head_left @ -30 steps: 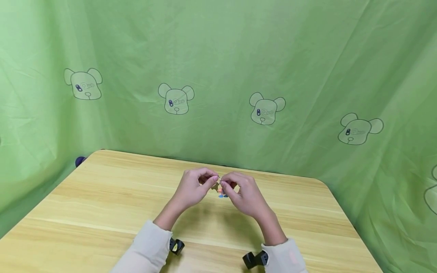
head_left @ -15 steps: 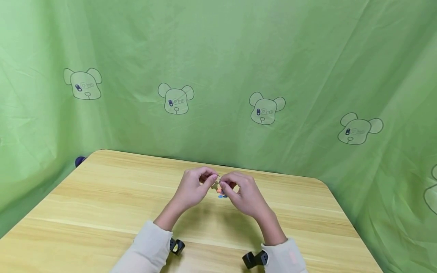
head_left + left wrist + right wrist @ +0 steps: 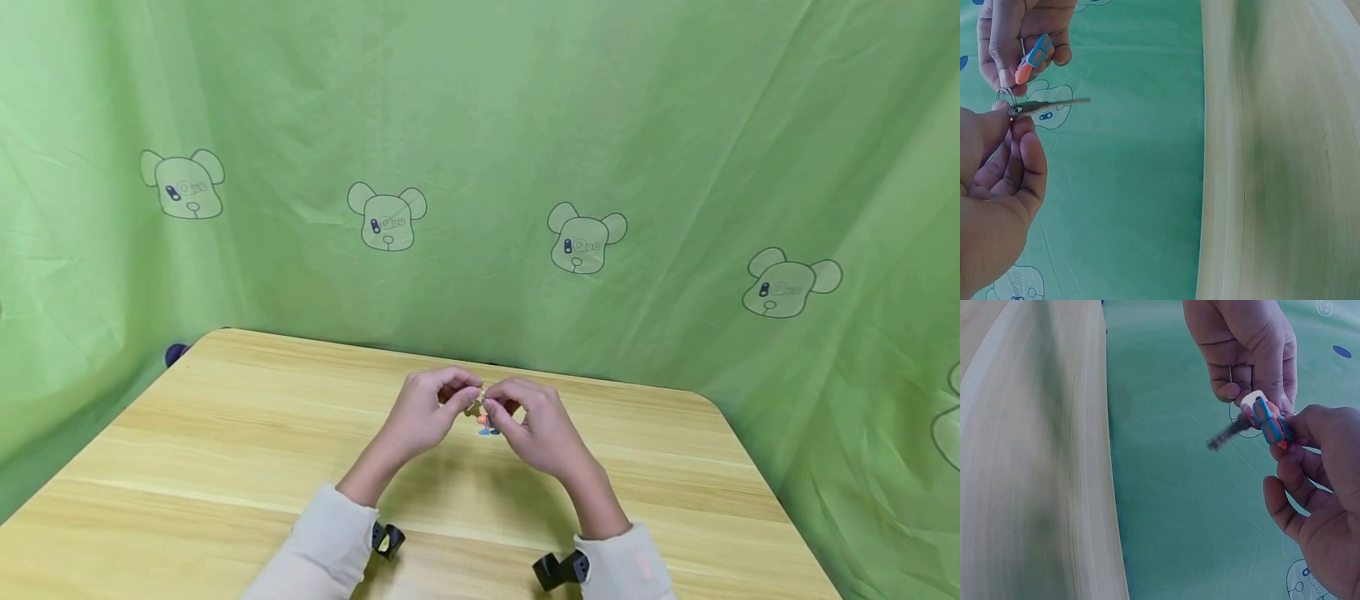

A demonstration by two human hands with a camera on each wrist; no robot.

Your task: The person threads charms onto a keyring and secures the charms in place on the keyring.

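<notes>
Above the table, both hands meet at a small metal key ring (image 3: 1005,94). My left hand (image 3: 426,414) pinches a key (image 3: 1029,107) by its head, thumb against forefinger. The key's blade points down toward the table, and the ring touches its head. My right hand (image 3: 542,423) pinches the ring side between thumb and forefinger. A small orange and blue figure charm (image 3: 1269,422) hangs just below the right fingertips, beside the key. Fingertips cover part of the ring, so I cannot tell whether the key is threaded on it.
Under the hands lies a light wooden table (image 3: 225,433) with rounded far corners. A green cloth (image 3: 480,125) with bear-head outlines hangs behind and beside it. Black wrist cameras (image 3: 555,572) sit at both sleeve cuffs. A dark purple object (image 3: 176,355) shows past the far left corner.
Both hands hold nearly the same place. The key below the left fingertips turns slightly, and the fingertips shift a little at the ring.
</notes>
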